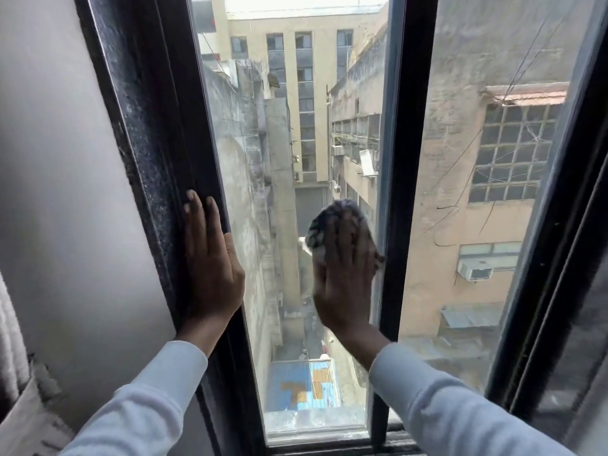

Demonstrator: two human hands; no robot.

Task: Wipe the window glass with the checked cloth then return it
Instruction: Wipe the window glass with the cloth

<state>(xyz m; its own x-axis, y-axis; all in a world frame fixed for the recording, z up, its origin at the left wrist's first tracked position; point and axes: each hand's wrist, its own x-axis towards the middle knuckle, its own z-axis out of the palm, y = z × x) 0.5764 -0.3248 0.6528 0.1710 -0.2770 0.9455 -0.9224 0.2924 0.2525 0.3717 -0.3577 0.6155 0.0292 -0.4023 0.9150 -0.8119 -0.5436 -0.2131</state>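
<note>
Though the right hand point(343, 278) covers most of it, the checked cloth point(320, 230) shows bunched and blurred above the spread fingers pressing it flat to the window glass point(263, 199). The left hand point(210, 261), fingers together, rests flat on the dark frame point(154, 136).

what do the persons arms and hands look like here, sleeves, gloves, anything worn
Both arms wear long, pale blue-grey sleeves of a soft, plain fabric with no print or markings; each ends at the wrist in a simple cuff. The left hand and right hand are bare: no gloves. No watch or bracelet shows at either wrist, and I cannot make out any ring. The sleeves look loose and slightly creased along the forearms.
</note>
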